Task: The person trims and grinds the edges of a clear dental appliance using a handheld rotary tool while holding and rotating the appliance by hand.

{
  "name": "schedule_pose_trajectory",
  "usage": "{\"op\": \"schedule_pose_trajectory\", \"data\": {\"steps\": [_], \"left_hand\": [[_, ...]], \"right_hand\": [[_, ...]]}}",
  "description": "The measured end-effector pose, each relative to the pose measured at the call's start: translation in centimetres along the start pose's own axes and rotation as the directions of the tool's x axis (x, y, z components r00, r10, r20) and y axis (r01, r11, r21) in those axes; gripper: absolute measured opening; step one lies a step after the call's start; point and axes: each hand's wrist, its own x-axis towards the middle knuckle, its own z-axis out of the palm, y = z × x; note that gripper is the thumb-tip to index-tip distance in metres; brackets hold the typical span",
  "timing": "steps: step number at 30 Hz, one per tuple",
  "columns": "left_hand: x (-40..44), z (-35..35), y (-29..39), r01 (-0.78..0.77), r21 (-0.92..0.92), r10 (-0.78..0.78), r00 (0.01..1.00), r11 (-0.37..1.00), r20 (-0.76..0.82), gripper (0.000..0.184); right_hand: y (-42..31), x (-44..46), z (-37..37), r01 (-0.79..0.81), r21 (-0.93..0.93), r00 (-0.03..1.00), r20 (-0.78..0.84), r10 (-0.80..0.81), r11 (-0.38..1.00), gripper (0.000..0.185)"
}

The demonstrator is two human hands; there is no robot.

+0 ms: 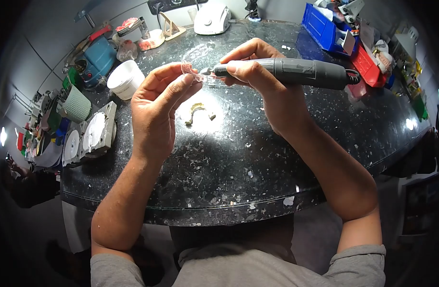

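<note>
My left hand (pixel 159 98) pinches a clear plastic dental splint (pixel 194 73) between thumb and fingers. In my right hand (pixel 262 76) is a grey rotary handpiece (pixel 296 71), gripped like a pen with its cord end pointing right. The handpiece's tip is right at the splint's edge; whether they touch I cannot tell. Beneath the hands, in the bright patch of light, lies a small curved gold-coloured arch piece (pixel 198 111) on the black speckled table (pixel 219 177).
At the back stands a white control box (pixel 212 19). To the left are a white tub (pixel 125 80), a green perforated basket (pixel 76 104) and a metal articulated mould (pixel 97 131) with white plaster. Blue (pixel 327 31) and red bins (pixel 370 64) hold clutter at right. White scraps dot the table.
</note>
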Motion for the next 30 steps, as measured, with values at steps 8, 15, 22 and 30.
{"op": "schedule_pose_trajectory", "data": {"steps": [8, 15, 22, 30], "left_hand": [[0.0, -0.1, 0.1, 0.0, 0.018, -0.001, 1.0, 1.0, 0.018, 0.023], [-0.3, 0.5, 0.1, -0.005, 0.01, 0.004, 0.999, 1.0, 0.046, 0.016], [-0.5, 0.5, 0.0, 0.01, 0.005, -0.01, 1.0, 1.0, 0.027, 0.017], [-0.9, 1.3, 0.2, 0.146, -0.094, -0.138, 0.986, 0.985, 0.095, 0.016]], "right_hand": [[0.5, 0.1, 0.3, 0.079, 0.006, 0.996, -0.033, -0.079, 0.997, 0.016], [0.0, -0.5, 0.9, 0.123, -0.084, 0.99, 0.077, -0.117, 0.989, 0.021], [0.3, -0.3, 0.7, 0.183, -0.108, 0.975, 0.147, -0.167, 0.977, 0.025], [0.7, 0.0, 0.9, -0.04, 0.207, 0.998, -0.043, 0.05, 0.977, 0.027]]}}
